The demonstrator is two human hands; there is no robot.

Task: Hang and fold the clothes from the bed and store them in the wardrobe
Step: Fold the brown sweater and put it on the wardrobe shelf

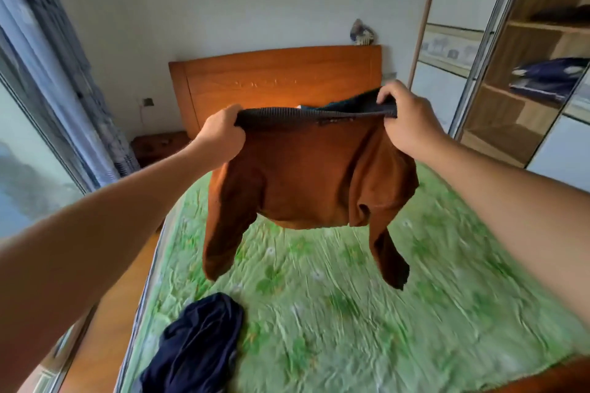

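Gripping brown sweater point(314, 175) by ribbed edge, L hand point(220, 134) & R hand point(407, 126) hold it over bed point(351, 313). Navy garment point(194, 341) lies on bed.

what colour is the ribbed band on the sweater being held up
Near-black ribbed band on a rust-brown sweater; the head view shows it.

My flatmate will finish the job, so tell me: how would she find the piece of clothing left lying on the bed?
Start at the bed with the green flowered sheet and orange wooden headboard. Near its foot, by the edge nearest the window, lies a crumpled navy garment. Unlike the brown sweater held up in the air, it is dark blue and lies on the sheet.
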